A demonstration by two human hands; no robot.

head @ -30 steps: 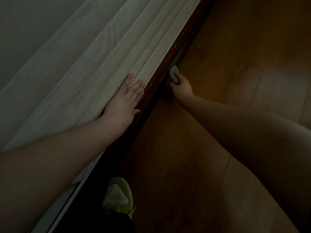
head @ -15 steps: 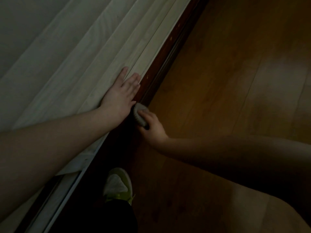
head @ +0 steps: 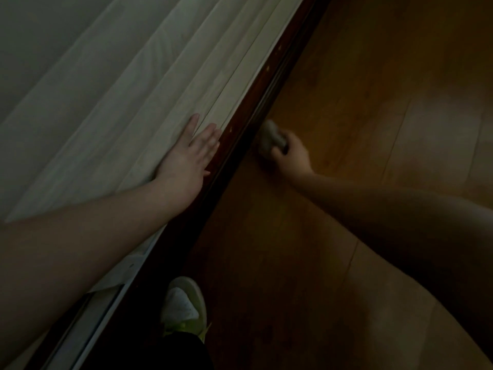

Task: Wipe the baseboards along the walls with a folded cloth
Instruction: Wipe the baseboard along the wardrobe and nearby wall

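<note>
Cloth (head: 270, 137), a pale folded wad, sits pressed against the dark baseboard (head: 256, 94) low by the wood floor (head: 373, 102), gripped in the right hand (head: 292, 156). Left hand (head: 190, 158) lies flat, fingers straight, holding the curtain (head: 120, 102) back.

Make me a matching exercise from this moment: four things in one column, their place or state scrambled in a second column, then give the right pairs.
Column one:
1. left hand
2. right hand
3. cloth
4. shoe

Column two:
A. pale wad held against the dark baseboard
B. on the wooden floor at the bottom of the view, beside the baseboard
C. flat, fingers straight, resting on the pale curtain
D. fingers curled round the cloth, low by the floor

Pairs: 1-C, 2-D, 3-A, 4-B
</note>
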